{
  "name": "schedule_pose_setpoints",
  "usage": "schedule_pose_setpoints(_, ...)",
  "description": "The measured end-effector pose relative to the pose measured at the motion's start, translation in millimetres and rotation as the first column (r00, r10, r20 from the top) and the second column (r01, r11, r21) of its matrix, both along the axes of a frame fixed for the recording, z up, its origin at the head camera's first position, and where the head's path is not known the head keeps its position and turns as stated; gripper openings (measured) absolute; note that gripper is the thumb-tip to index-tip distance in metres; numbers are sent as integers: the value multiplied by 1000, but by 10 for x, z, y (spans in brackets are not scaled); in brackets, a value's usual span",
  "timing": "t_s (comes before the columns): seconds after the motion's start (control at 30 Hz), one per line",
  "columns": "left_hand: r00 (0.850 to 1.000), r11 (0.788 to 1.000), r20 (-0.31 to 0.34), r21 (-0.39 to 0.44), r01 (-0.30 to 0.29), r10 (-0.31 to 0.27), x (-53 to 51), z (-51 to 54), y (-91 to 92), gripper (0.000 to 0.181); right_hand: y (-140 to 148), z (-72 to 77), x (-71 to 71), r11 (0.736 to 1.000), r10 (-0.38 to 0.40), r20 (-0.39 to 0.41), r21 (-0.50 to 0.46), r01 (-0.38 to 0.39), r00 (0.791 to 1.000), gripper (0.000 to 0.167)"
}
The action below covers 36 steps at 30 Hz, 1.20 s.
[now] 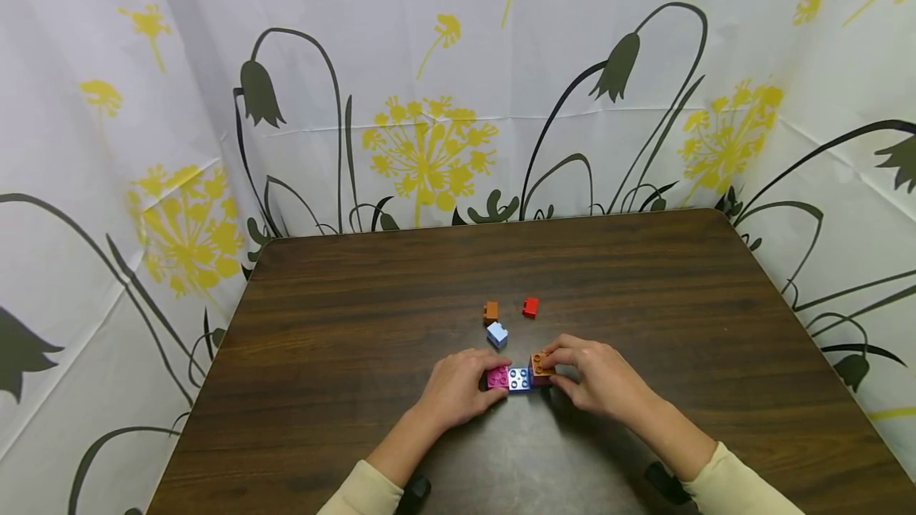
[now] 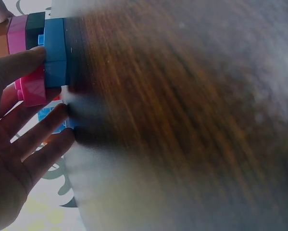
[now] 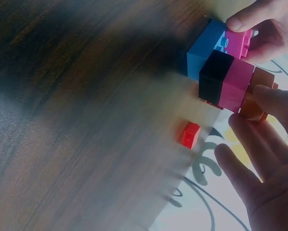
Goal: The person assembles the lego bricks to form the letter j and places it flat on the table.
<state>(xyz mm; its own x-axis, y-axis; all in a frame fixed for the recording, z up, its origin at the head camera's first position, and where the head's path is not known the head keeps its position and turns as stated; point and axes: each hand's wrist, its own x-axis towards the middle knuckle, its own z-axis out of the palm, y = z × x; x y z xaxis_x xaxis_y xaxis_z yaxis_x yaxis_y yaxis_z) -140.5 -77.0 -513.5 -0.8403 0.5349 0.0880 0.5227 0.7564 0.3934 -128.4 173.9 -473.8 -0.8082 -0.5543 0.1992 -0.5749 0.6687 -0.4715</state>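
Note:
My left hand [image 1: 458, 388] pinches a pink brick [image 1: 497, 377] between thumb and fingers. That pink brick sits on one end of a blue brick [image 2: 56, 53], whose studs show beside it. At the other end of the blue brick, my right hand [image 1: 601, 376] grips a stack by its top orange brick [image 1: 541, 362]. Below the orange come a second pink brick [image 3: 236, 85] and a dark brick [image 3: 216, 72] at the bottom. The dark brick meets the blue one; whether they are pressed fully together I cannot tell.
Beyond the hands on the brown wooden table [image 1: 343, 324] lie a small orange brick [image 1: 490, 311], a light blue brick [image 1: 497, 334] and a red brick [image 1: 529, 307]. A white flowered curtain [image 1: 444, 38] hangs behind the table's far edge.

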Motion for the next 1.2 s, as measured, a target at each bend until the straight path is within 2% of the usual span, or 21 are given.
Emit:
schedule_pose_setpoints(0.4, 1000, 1000, 1, -3, 4, -4, -5, 8, 5, 40, 16, 1, -6, 1000, 10, -22, -16, -10, 1000, 21)
schedule_pose_setpoints(0.6, 1000, 1000, -3, 1, -1, 1, 21, 5, 3, 40, 51, 29, -12, 999, 35, 17, -28, -35, 999, 21)
schedule_pose_setpoints(0.77, 1000, 1000, -11, 2, 6, -6, 18, 1, 4, 41, 79, 48, -52, 995, 46, 37, -86, -43, 998, 27)
schedule_pose_setpoints(0.97, 1000, 1000, -8, 0, 10, -10, 8, 4, 2, 41, 36, 82, -211, 986, 74, 73, -156, -62, 995, 22)
schedule_pose_setpoints(1.2, 1000, 1000, 5, 5, 8, -8, 3, 3, 1, 41, -104, 43, -507, 978, 80, 204, -203, -37, 976, 23)
